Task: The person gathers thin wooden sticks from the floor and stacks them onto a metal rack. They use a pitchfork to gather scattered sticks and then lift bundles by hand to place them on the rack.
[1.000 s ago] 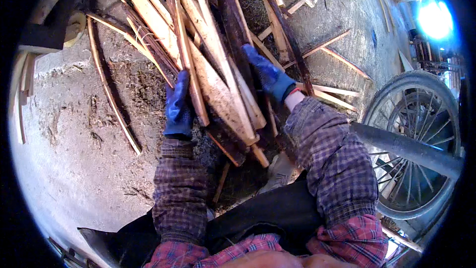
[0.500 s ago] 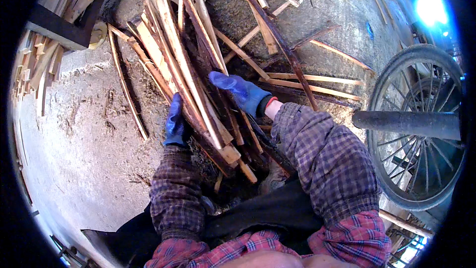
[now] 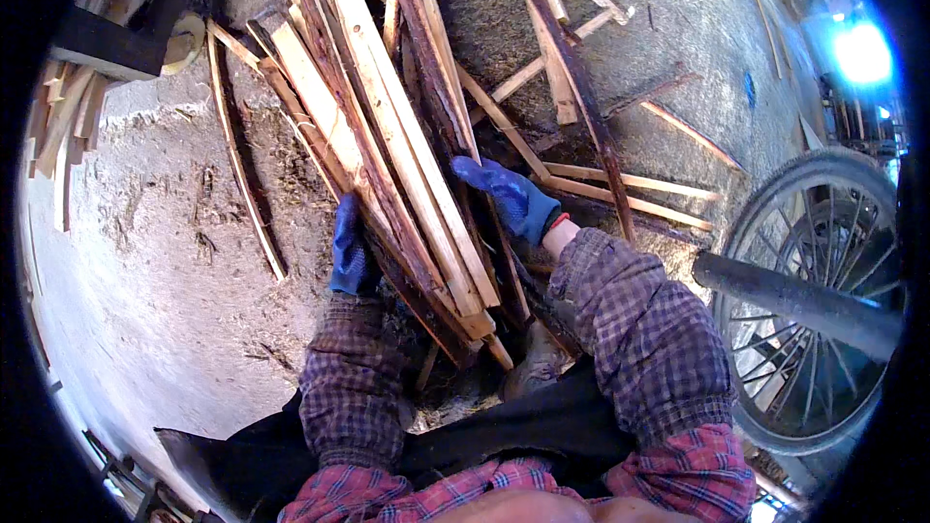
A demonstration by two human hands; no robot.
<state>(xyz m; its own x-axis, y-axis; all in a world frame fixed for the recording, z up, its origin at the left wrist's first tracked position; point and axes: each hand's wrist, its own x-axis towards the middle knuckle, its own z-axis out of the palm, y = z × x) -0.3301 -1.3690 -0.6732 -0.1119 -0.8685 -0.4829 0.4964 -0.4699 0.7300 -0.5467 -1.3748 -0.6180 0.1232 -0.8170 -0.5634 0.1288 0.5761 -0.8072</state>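
Observation:
A long bundle of wood strips (image 3: 387,150), some pale and sawn, some with dark bark, slants in front of me. My left hand (image 3: 351,244), in a blue glove, presses against its left side near the lower end. The thumb side shows and the other fingers are hidden by the wood. On the bundle's right side my right hand (image 3: 513,199), also gloved in blue, has its thumb laid toward the strips, with its remaining fingers out of sight. Between them the two hands clasp the bundle, whose near ends point toward my apron (image 3: 523,416).
Loose strips (image 3: 639,199) lie across the dirty concrete floor (image 3: 126,261) beyond and to the right. One thin bark strip (image 3: 237,155) lies at left. A spoked wheel (image 3: 814,310) with a dark pipe (image 3: 794,300) stands at right. Stacked wood (image 3: 73,116) fills the upper left.
The pale strips in the bundle have turned and spread, showing more of their broad faces. Both hands appear slightly lower and farther right; the whole view has shifted a little.

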